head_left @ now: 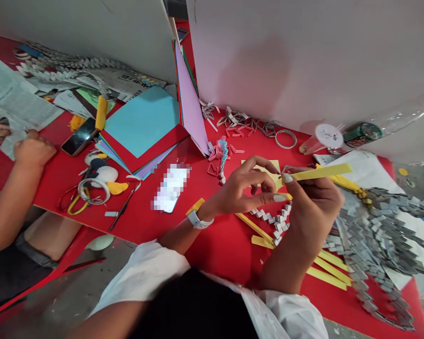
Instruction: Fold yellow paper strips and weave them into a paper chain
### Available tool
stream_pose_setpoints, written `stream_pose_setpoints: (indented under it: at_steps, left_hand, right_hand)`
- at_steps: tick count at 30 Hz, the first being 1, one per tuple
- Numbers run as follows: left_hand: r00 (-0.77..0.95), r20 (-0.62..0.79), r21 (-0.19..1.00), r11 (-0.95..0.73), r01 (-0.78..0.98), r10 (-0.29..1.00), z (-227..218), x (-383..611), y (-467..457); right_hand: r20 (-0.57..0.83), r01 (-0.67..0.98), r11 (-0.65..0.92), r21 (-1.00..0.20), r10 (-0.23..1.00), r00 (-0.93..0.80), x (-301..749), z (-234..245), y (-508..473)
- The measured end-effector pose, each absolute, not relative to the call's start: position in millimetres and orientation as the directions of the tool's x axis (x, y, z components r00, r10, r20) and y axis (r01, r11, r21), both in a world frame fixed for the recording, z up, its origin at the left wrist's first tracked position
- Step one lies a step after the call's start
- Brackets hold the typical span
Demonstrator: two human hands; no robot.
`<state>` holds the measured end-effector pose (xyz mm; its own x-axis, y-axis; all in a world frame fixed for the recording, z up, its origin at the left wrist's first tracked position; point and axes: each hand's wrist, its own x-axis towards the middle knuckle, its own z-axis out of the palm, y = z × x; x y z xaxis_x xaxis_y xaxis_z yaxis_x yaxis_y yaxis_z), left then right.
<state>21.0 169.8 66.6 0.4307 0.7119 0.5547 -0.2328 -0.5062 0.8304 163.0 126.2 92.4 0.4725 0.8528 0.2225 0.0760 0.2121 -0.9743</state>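
My right hand [313,202] pinches a narrow yellow paper strip [325,173] between thumb and fingers, and its free end sticks out to the right. My left hand [249,186] meets it from the left with curled fingers. The left index fingertip is at the strip's near end, and the left thumb lies against a yellow folded bit beside the right palm. Below the hands a folded-paper zigzag chain [279,228] lies on the red table [212,254]. Loose yellow strips [330,273] lie under my right forearm, and a yellow sheet [273,165] is behind the fingers.
Grey folded chains [374,235] spread at the right, near a lidded plastic cup [327,136] and a bottle [362,134]. Pink folded pieces [238,131] and a tape ring [285,139] lie ahead. Coloured sheets [144,120] and a lit phone [172,188] are left. Another person's hand [33,148] holds newspaper.
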Motion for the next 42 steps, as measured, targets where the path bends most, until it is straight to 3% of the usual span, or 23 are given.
stream_pose_setpoints:
  at_steps: [5, 13, 22, 27, 32, 37, 42]
  left_hand:
    - [0.452, 0.366, 0.928, -0.282, -0.242, 0.813, 67, 25, 166]
    - [0.396, 0.212, 0.941, -0.078, -0.328, 0.893, 65, 28, 164]
    - [0.425, 0.184, 0.954, -0.056, -0.295, 0.887, 65, 24, 167]
    - [0.432, 0.274, 0.933, -0.127, -0.338, 0.859, 61, 25, 170]
    - [0.401, 0.271, 0.921, -0.114, -0.373, 0.875, 61, 28, 169]
    - [0.329, 0.149, 0.914, -0.003, -0.405, 0.932, 62, 33, 168]
    - [0.398, 0.006, 0.887, 0.179, -0.425, 0.918, 69, 32, 168]
  right_hand:
    - [0.309, 0.152, 0.268, -0.951, 0.830, 0.466, 164, 92, 124]
    - [0.277, 0.030, 0.289, -0.957, 0.873, 0.401, 169, 93, 123]
    - [0.327, 0.094, 0.314, -0.945, 0.881, 0.342, 170, 91, 123]
    - [0.271, 0.043, 0.276, -0.960, 0.883, 0.383, 173, 93, 123]
    - [0.258, -0.017, 0.290, -0.957, 0.875, 0.409, 175, 91, 124]
    - [0.263, -0.041, 0.299, -0.953, 0.891, 0.371, 176, 90, 126]
    - [0.243, -0.031, 0.275, -0.961, 0.895, 0.375, 178, 88, 126]
